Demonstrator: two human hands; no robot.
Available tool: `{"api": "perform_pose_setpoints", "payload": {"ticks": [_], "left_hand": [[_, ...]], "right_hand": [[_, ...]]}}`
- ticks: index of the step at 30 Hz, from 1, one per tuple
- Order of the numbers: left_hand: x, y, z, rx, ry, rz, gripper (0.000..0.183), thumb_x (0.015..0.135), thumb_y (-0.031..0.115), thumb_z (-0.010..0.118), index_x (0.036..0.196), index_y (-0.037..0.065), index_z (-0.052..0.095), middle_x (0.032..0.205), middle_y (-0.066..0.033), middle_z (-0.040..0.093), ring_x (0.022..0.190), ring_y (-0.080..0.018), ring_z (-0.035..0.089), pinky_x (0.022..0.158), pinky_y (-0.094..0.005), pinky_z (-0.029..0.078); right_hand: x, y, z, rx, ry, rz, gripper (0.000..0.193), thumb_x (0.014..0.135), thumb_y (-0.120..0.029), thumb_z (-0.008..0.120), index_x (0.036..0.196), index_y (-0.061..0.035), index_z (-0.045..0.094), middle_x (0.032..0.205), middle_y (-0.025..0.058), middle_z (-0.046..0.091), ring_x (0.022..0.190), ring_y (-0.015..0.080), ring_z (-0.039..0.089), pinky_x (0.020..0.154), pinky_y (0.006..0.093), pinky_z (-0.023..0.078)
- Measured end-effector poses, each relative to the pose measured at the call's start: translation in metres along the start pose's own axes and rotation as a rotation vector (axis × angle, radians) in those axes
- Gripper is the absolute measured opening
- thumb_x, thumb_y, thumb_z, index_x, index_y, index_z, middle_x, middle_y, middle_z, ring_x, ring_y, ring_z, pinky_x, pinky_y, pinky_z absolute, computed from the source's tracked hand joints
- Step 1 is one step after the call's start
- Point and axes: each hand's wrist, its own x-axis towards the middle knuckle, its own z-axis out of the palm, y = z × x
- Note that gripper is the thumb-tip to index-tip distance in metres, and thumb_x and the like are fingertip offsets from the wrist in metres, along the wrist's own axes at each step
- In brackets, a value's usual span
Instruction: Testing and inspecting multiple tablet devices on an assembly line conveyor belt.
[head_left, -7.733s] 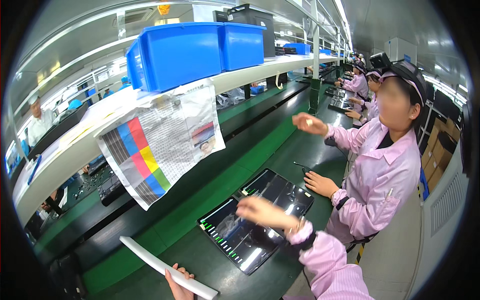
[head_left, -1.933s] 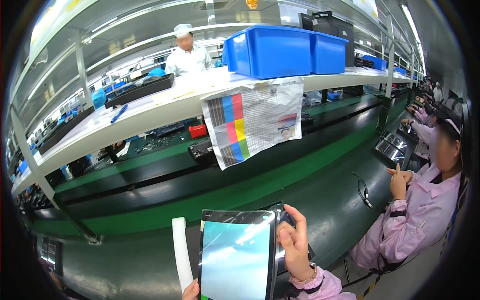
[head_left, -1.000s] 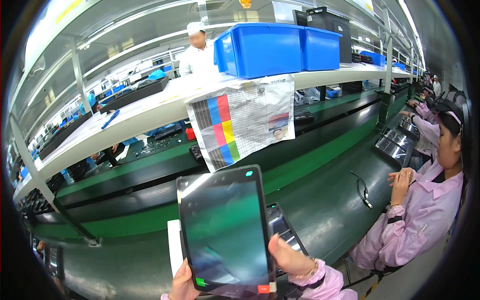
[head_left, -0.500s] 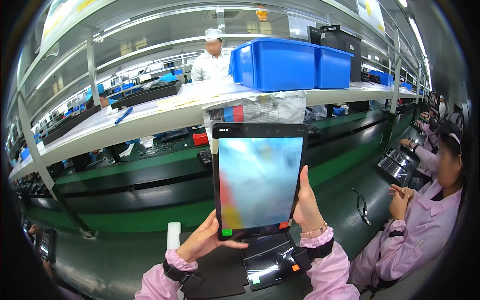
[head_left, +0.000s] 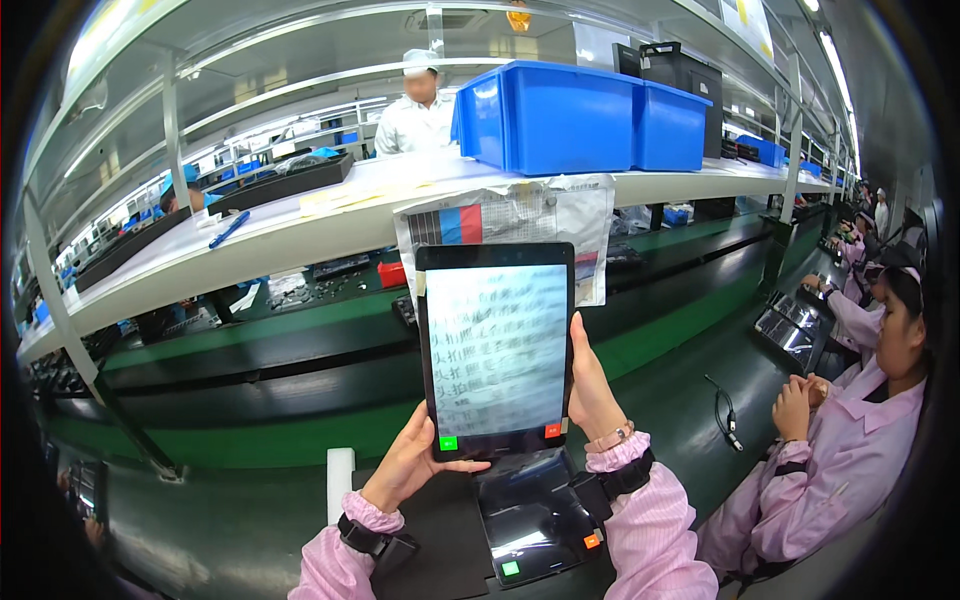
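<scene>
A black-framed tablet (head_left: 498,350) is held upright in front of me, its lit screen showing rows of blurred handwriting-like marks, with a green and a red square low on it. My left hand (head_left: 418,455) grips its lower left corner, fingers reaching under the bottom edge. Along the right edge, my right hand (head_left: 592,390) is closed on it with the thumb up the side. Below lies a second tablet (head_left: 535,520), dark-screened with green and orange squares, on a black mat (head_left: 435,535). Behind the held tablet hangs a printed sheet (head_left: 585,240) in a clear sleeve.
A white block (head_left: 341,485) stands by the mat. On the green bench at right lies a black cable (head_left: 722,415). A shelf (head_left: 300,235) carries blue bins (head_left: 570,120) and a blue pen (head_left: 230,230). A co-worker in pink (head_left: 840,460) sits at right; a person in white (head_left: 415,120) stands beyond.
The held tablet has shifted left and slightly away from me, both hands with it. Its screen has gone from a blue, red and yellow blur to rows of dark marks on white.
</scene>
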Motion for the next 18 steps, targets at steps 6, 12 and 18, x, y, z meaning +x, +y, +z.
{"api": "perform_pose_setpoints", "payload": {"ticks": [6,12,18], "left_hand": [[0.003,-0.002,-0.003,0.055,0.065,-0.006,0.061,0.093,0.008,0.049,0.142,0.017,0.014,0.141,-0.0131,0.031,0.125,-0.0365,0.041,0.087,-0.0641,0.046],[0.006,-0.001,-0.004,0.035,0.061,0.002,0.074,0.085,-0.010,0.049,0.144,0.014,0.012,0.142,-0.0125,0.026,0.128,-0.0336,0.037,0.091,-0.0612,0.046],[0.007,-0.003,-0.009,0.043,0.103,-0.002,0.078,0.082,-0.009,0.053,0.143,0.019,0.014,0.140,-0.0121,0.032,0.124,-0.0358,0.041,0.085,-0.0600,0.049]], "right_hand": [[0.006,0.008,-0.001,0.009,0.078,-0.030,0.058,0.097,-0.047,0.036,0.126,0.0013,0.048,0.122,0.0084,0.056,0.108,0.0145,0.054,0.092,0.0276,0.042],[0.010,0.009,0.000,0.028,0.061,-0.015,0.056,0.097,-0.046,0.036,0.127,0.0005,0.047,0.123,0.0070,0.054,0.109,0.0138,0.052,0.093,0.0280,0.042],[0.015,0.013,-0.002,0.005,0.084,-0.050,0.056,0.097,-0.046,0.036,0.126,-0.0002,0.048,0.122,0.0063,0.055,0.108,0.0127,0.052,0.092,0.0271,0.042]]}}
